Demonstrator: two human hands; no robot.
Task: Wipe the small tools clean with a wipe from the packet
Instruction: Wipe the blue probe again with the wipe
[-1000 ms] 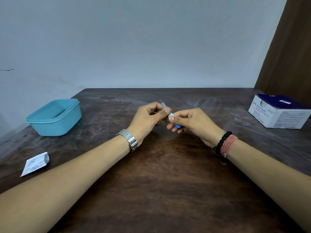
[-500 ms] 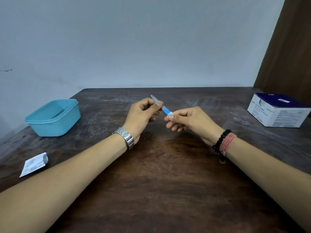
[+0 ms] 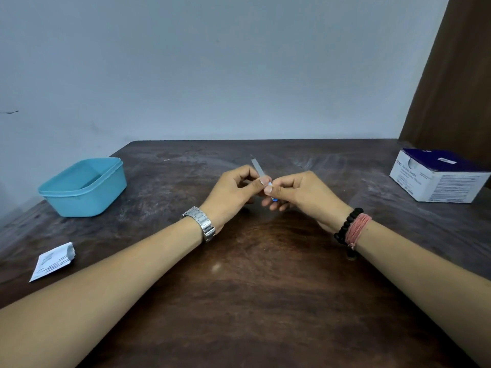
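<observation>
A small tool with a thin grey metal blade [image 3: 255,166] and a blue handle is held over the middle of the dark wooden table [image 3: 265,293]. My left hand [image 3: 232,193] pinches the blade near its base between thumb and fingers, and the blade's tip sticks up and away past the thumb. My right hand [image 3: 304,192] pinches the blue handle, of which only a small bit shows under the fingers. The two thumbs nearly touch. Whether a wipe lies under my left fingers is hidden. A torn white wipe packet [image 3: 53,261] lies at the near left of the table.
A light blue plastic tub [image 3: 85,203] stands open at the far left. A white and dark blue box of swabs [image 3: 441,181] sits at the far right edge. A wall runs behind the table and a brown curtain hangs at the right.
My left hand has slid down the blade toward my right hand. The blue handle that showed between the hands is now almost covered, and more bare blade sticks out past the left thumb.
</observation>
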